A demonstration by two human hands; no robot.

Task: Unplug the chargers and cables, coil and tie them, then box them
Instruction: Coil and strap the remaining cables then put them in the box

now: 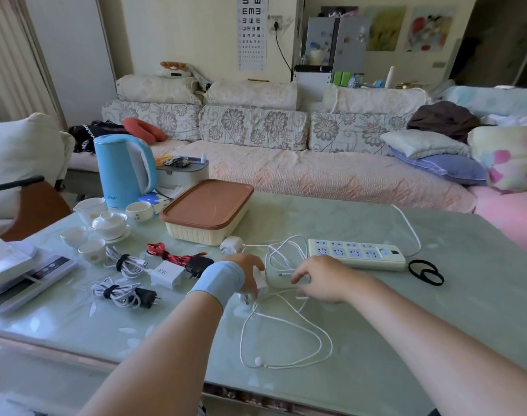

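Left hand [246,276] grips a white charger [261,284] on the bench [436,325]; fingers [299,273] of the right hand [323,279] pinch the end of the white cable [258,360]

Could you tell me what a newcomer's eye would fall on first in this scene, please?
The two hands meeting mid-table: the left hand, in a pale blue wristband, grips a white charger, while the right hand pinches the loose white cable sprawling toward the near edge. Then the bright blue kettle at far left, with the brown-lidded box to its right.
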